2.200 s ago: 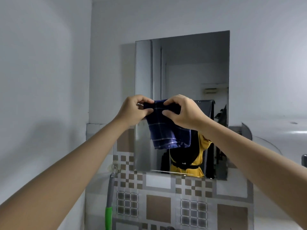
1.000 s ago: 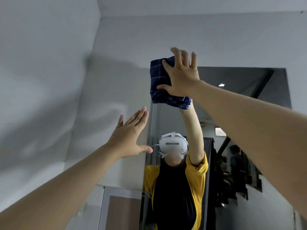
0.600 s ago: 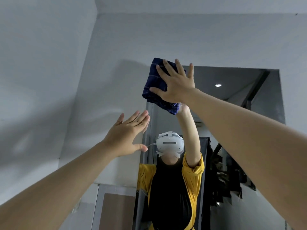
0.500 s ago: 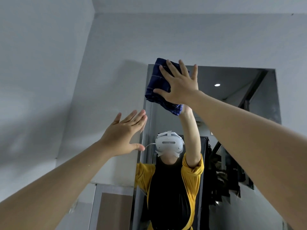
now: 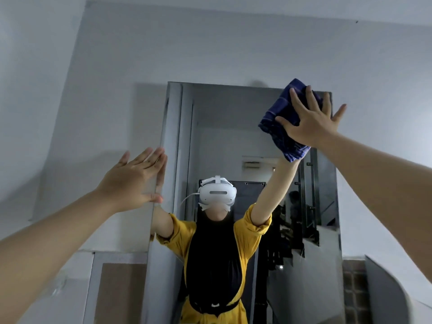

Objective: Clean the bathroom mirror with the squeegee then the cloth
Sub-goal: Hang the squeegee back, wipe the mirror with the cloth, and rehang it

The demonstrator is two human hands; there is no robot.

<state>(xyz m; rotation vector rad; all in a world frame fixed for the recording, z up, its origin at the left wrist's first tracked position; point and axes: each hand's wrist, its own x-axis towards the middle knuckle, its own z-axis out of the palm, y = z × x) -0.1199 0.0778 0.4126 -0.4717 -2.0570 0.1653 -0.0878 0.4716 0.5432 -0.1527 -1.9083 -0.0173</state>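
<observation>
A folded dark blue checked cloth (image 5: 284, 122) is pressed flat against the mirror (image 5: 233, 127) at its upper right corner, in the upper right of the frame. The right hand (image 5: 311, 126) is laid over the cloth with the palm toward the glass and the fingers (image 5: 298, 101) spread wide and straight; nothing is gripped, the cloth being pinned between palm and mirror. The cloth is seen to stick out past the hand on the left and below, and its top corner reaches just above the mirror's upper edge; the fingertips lie over its upper right part, while the little finger points out beyond it toward the wall (image 5: 233, 47).

The left hand (image 5: 133, 181) is held at mid-left of the frame, beside the mirror's left edge, open and empty, with the fingers (image 5: 152, 157) extended and close together. It appears to touch the edge of the glass, though contact cannot be confirmed from this angle.

In the mirror a person in a yellow top and a white headset (image 5: 216, 192) is reflected, both arms raised. Brown and grey tiles (image 5: 119, 291) are visible at the lower left.
</observation>
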